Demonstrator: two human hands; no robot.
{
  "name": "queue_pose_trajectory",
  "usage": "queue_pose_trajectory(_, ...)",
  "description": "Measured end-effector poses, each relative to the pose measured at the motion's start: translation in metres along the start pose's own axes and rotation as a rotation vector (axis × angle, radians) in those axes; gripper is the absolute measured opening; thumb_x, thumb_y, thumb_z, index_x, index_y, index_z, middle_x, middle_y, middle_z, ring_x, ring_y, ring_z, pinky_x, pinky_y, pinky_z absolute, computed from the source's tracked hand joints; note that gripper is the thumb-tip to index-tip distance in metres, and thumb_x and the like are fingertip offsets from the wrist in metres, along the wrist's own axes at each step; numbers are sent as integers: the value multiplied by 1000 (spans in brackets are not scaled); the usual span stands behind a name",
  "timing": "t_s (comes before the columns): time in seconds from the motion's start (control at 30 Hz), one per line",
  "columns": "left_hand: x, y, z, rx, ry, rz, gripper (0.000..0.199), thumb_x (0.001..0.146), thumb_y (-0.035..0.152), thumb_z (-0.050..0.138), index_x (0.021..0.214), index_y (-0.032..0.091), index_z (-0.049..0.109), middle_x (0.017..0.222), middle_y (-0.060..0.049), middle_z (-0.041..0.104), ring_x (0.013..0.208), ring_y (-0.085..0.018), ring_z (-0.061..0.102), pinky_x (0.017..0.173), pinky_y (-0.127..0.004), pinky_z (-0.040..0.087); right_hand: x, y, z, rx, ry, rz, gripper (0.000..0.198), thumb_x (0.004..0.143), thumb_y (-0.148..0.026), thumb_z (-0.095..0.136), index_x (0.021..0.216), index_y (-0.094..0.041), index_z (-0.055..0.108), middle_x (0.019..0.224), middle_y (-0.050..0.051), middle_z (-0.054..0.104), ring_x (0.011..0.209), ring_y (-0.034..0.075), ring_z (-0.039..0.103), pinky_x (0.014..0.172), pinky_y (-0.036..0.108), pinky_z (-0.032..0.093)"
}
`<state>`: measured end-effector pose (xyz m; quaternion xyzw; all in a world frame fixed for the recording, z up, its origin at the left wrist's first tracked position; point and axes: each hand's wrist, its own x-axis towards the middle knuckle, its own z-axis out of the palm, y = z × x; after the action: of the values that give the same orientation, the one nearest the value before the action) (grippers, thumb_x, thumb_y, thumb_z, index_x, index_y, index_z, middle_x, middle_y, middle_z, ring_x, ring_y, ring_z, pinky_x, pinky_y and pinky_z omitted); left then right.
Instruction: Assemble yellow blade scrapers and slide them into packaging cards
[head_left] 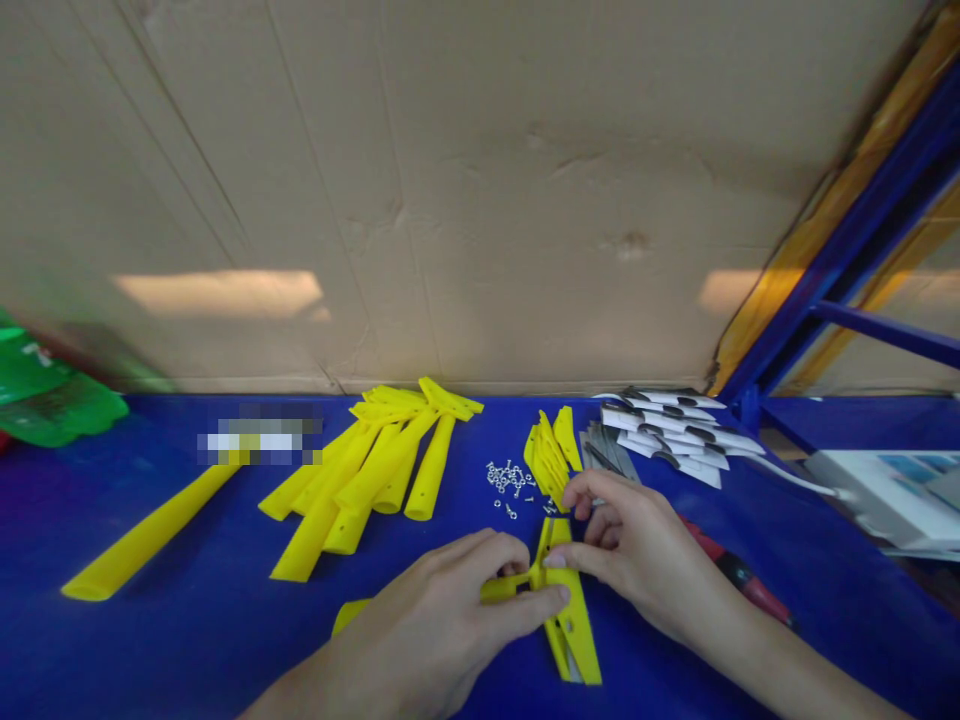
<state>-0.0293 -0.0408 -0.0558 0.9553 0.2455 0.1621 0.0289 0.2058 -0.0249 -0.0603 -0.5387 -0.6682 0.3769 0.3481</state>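
Observation:
My left hand is closed around a yellow plastic scraper, thumb pressed on its wide head. A strip of grey blade shows at the head's lower end. Most of the yellow handle is hidden under that hand. On the far side of the head, my right hand has its thumb on the yellow plastic and its other fingers curled by the upper end. Whether a small part sits in those fingertips I cannot tell. Just beyond lie loose screws and nuts and a stack of yellow head plates.
Several yellow handles are piled at centre left, and a longer yellow piece lies further left. White-wrapped blades, a red and black screwdriver and a white box are at right. Cardboard walls the back.

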Motion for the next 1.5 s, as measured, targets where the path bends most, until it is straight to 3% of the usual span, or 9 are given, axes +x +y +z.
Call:
queue_pose_trajectory(0.2,-3,-2,7,44,-80,11,58,90,-2,52,140,27,57,109,-5,64,94,-21,64,79,-30,62,-2,-3,-2,16,-12,74,34,73,-36,90,92,-21,66,91,2,70,52,10,58,48,26,49)
queue_pose_trajectory(0.33,-4,-3,9,13,-12,0,50,95,2,52,138,28,59,110,-5,65,93,-19,65,76,-27,61,-3,-3,-7,150,-142,206,30,77,-23,83,102,-20,68,67,-4,67,55,14,64,54,26,51)
queue_pose_trajectory(0.43,-4,-3,7,-2,26,12,45,97,4,52,135,27,61,110,-6,66,93,-19,66,74,-27,61,-2,-3,-8,191,-146,209,27,76,-18,83,99,-20,70,60,-6,62,55,13,61,56,26,49)
queue_pose_trajectory(0.57,-2,-2,7,18,94,70,37,102,8,48,130,24,64,108,-7,70,90,-20,68,72,-27,61,-1,-4,-6,283,-113,153,33,69,-26,91,95,-20,73,73,-5,62,60,10,56,56,24,49)
queue_pose_trajectory(0.73,0,4,17,52,337,25,36,114,26,33,118,26,69,99,-3,71,85,-15,67,71,-22,59,-2,-2,-6,372,-166,189,47,67,-44,94,101,-21,71,77,-6,57,56,8,53,52,23,50)
queue_pose_trajectory(0.83,0,6,16,94,354,50,34,113,24,35,121,25,68,103,-3,71,91,-14,67,79,-21,59,-3,-3,-8,411,-156,194,49,69,-52,92,100,-22,68,73,-8,53,52,7,53,48,22,50)
queue_pose_trajectory(1.07,-4,-1,9,141,396,-5,33,113,20,36,124,25,67,112,-5,69,107,-14,66,92,-23,59,0,-11,-16,577,-189,300,62,72,-68,84,107,-21,63,69,-4,70,52,12,69,50,23,57)
queue_pose_trajectory(1.33,-3,1,-6,272,353,80,41,113,18,27,127,22,66,104,-4,78,100,-19,74,88,-30,63,-6,-13,-12,555,-374,268,40,70,-50,93,84,-16,77,75,3,78,60,10,67,58,21,58)
queue_pose_trajectory(1.5,3,1,-7,277,350,13,34,113,19,31,129,18,61,105,-3,82,88,-19,79,75,-30,65,-4,-12,-12,511,-301,262,37,67,-47,95,77,-16,76,70,0,75,56,9,63,53,20,53)
